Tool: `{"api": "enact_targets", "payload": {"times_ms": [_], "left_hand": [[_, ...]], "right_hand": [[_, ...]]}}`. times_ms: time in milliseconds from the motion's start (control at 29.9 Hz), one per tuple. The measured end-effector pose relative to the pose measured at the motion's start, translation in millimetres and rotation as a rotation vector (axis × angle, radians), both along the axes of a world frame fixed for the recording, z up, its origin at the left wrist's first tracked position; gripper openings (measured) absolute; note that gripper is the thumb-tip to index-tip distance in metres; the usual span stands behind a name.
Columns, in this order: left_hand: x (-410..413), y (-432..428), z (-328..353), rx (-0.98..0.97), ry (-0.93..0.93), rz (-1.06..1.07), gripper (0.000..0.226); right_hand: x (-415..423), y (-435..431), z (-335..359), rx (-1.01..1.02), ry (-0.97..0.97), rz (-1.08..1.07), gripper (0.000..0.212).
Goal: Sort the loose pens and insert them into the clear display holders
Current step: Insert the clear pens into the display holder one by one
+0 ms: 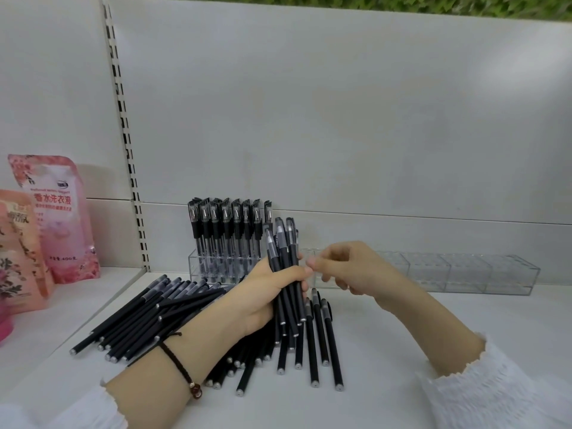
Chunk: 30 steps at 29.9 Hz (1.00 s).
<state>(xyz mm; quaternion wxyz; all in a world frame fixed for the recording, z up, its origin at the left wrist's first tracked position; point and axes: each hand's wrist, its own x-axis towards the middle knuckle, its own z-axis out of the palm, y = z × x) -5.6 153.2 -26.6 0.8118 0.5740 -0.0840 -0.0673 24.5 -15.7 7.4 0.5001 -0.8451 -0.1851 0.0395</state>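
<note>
Grips a bundle of black pens (285, 258) upright in the left hand (260, 292), just before the clear holders (464, 272). Holds the right hand (353, 267) curled beside it, grasp impossible to tell. Shows loose pens (148, 317) heaped on the shelf (433, 335).

- At the left we see a pink detergent pouch (62, 218) standing upright on the white shelf (448, 329), printed with Chinese characters.
- A second, floral pouch (18, 252) stands just in front of it, overlapping its lower left.
- We make out a pink rounded object (3, 323) cut by the left edge.
- A slotted upright (123, 134) divides the white back panel (340, 119).
- Blurred green foliage (402, 3) lines the top.
</note>
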Motion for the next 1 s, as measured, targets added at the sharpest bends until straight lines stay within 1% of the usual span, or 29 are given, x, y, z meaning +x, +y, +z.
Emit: {"api": "enact_targets", "payload": {"times_ms": [67,134,167,234,334,468,534,668,701,735,801,868,935,1002], "left_hand": [[1.9,1.8,0.2,-0.07,0.032,0.072,0.032],[3.9,3.4,0.0,-0.102,0.026,0.12,0.031],[4.5,4.0,-0.2,-0.114,0.024,0.135,0.03],[5.3,4.3,-0.7,-0.138,0.032,0.155,0.029],[5.8,4.0,-1.5,-0.16,0.051,0.164,0.028],[6.6,4.3,-1.9,-0.144,0.056,0.167,0.027],[5.8,4.5,-0.3,-0.149,0.059,0.171,0.026],[3.4,5.1,2.7,-0.196,0.101,0.18,0.025],[2.8,5.3,3.6,-0.221,0.123,0.178,0.023],[2.0,5.4,4.3,-0.241,0.14,0.169,0.019],[0.3,4.7,5.8,-0.242,0.157,0.151,0.009],[-0.4,4.4,5.9,-0.224,0.16,0.155,0.009],[-0.8,4.5,5.2,-0.21,0.146,0.141,0.009],[-1.0,4.2,4.6,-0.184,0.123,0.116,0.007]], "right_hand": [[2.4,-7.0,-2.0,-0.305,-0.03,-0.026,0.03],[3.7,-10.5,-6.1,-0.528,-0.022,-0.033,0.035],[4.2,-10.4,-8.7,-0.596,-0.02,-0.037,0.038],[5.8,-7.6,-14.4,-0.666,-0.026,-0.043,0.044],[7.4,-3.2,-20.4,-0.696,-0.034,-0.052,0.046],[7.2,-5.0,-17.1,-0.658,0.008,-0.059,0.051],[7.2,-6.9,-14.6,-0.649,0.013,-0.063,0.046],[8.7,-9.7,-11.5,-0.652,0.01,-0.049,0.026],[8.8,-10.4,-10.8,-0.648,0.009,-0.043,0.024],[8.6,-10.8,-10.2,-0.646,0.01,-0.035,0.026],[7.0,-10.9,-9.3,-0.654,0.028,-0.016,0.036],[5.4,-10.4,-8.8,-0.673,0.038,-0.002,0.042],[5.4,-10.1,-9.2,-0.661,0.036,-0.001,0.043],[6.3,-10.1,-10.0,-0.633,0.026,-0.005,0.037]]}}
